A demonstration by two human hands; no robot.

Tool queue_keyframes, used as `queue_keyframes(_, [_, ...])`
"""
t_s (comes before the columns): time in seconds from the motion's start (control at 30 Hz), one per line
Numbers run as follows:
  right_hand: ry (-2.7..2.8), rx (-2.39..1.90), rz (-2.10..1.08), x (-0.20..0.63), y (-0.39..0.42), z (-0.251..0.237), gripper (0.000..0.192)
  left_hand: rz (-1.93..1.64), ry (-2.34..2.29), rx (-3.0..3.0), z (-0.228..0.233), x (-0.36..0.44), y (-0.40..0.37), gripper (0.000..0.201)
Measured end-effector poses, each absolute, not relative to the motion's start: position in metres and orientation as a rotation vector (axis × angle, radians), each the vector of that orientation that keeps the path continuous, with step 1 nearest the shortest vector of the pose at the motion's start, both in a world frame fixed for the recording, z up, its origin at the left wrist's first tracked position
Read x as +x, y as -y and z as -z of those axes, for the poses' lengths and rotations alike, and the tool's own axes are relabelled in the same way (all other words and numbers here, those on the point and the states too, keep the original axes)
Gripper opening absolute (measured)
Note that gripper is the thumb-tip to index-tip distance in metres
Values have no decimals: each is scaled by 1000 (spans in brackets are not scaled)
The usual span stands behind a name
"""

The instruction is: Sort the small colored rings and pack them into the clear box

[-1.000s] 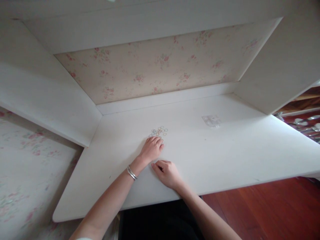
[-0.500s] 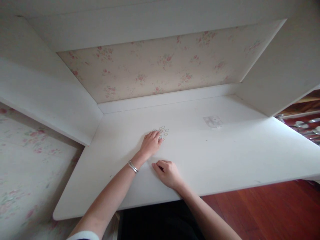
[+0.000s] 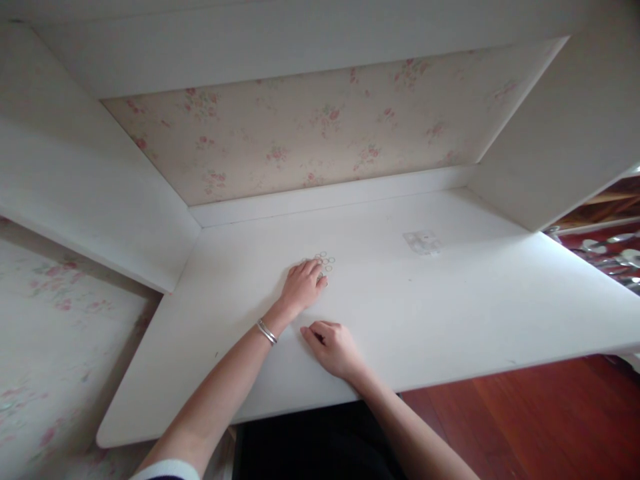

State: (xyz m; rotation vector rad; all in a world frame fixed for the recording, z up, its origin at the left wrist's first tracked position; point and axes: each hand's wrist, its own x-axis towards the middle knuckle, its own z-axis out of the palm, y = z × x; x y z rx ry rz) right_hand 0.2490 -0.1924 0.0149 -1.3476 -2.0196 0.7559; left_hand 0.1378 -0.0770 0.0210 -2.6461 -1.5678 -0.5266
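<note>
Little rings [image 3: 325,260] scattered on white desk [image 3: 450,313], right at fingertips of left hand [image 3: 303,287], some tucked under fingers. Left hand flat, palm down, can't tell if pinching any. Right hand [image 3: 334,347] nearer desk edge, loosely curled, holding nothing visible. Clear plastic bag [image 3: 423,241] well off to right. Bracelet [image 3: 265,331] on left wrist.

White desk [image 3: 450,313], set into an alcove, with few small things on top.

Cluster of small thin rings [image 3: 324,261] lying flat just at the left hand [image 3: 302,287] fingertips; small clear packet [image 3: 423,241] well apart, beyond the right hand [image 3: 334,347] and to its right.
</note>
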Motion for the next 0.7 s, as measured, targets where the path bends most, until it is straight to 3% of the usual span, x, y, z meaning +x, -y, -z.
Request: queue_keyframes(0.7, [2026, -1344, -730, 252, 193, -12, 37, 475, 1622, -2623, -18, 137, 68, 36])
